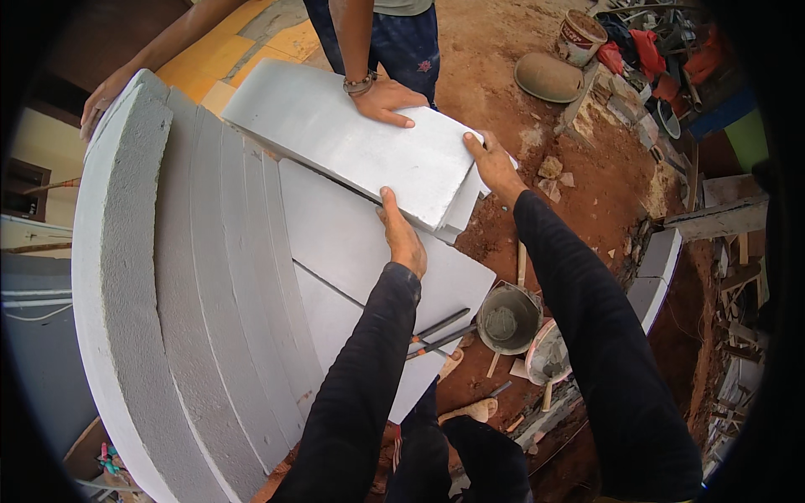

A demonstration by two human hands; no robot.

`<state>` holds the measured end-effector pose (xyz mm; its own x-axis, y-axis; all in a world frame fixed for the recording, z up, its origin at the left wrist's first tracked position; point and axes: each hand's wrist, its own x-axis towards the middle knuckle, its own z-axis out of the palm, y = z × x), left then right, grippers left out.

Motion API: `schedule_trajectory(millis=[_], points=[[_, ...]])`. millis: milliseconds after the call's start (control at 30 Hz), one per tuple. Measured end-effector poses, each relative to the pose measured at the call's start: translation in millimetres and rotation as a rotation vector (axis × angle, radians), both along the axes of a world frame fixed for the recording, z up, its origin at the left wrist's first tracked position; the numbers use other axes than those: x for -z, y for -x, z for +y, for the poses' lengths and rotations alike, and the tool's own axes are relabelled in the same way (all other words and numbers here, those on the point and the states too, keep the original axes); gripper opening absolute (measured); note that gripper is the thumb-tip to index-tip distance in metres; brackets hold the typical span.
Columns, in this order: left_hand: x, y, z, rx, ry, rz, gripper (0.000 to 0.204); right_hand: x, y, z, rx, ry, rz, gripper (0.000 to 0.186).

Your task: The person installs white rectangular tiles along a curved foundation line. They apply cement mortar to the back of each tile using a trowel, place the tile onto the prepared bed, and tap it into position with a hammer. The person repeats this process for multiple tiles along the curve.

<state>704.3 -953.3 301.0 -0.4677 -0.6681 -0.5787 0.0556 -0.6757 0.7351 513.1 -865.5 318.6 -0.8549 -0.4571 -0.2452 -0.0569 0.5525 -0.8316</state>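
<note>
A pale grey lightweight concrete block (pixel 327 134) lies on top of other flat blocks (pixel 335 210). My left hand (pixel 404 239) grips its near long side, thumb on the top edge. At the block's right end, my right hand (pixel 496 169) is closed around the corner, thumb on top and fingers partly hidden. A co-worker's hand (pixel 386 99) presses flat on the same block from the far side. That person's other hand (pixel 105 96) rests on the far end of a row of blocks standing on edge (pixel 122 251) at the left.
Two dark bars (pixel 440 324) lie at the stack's near right edge. Beside them on the red soil stand a bucket (pixel 507 318) and a mortar container (pixel 549 360). A white bucket (pixel 581 38), a brown basin (pixel 549 77) and rubble (pixel 612 105) are at the far right.
</note>
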Motion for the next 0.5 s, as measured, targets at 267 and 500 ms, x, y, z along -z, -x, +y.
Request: schedule_trajectory(millis=[267, 500], points=[[4, -4, 9, -0.105, -0.027, 0.112, 0.107, 0, -31, 11, 0.05, 0.093, 0.039, 0.067], [-38, -54, 45, 0.046, -0.024, -0.057, 0.083, -31, -79, 87, 0.042, 0.125, -0.178, 0.065]])
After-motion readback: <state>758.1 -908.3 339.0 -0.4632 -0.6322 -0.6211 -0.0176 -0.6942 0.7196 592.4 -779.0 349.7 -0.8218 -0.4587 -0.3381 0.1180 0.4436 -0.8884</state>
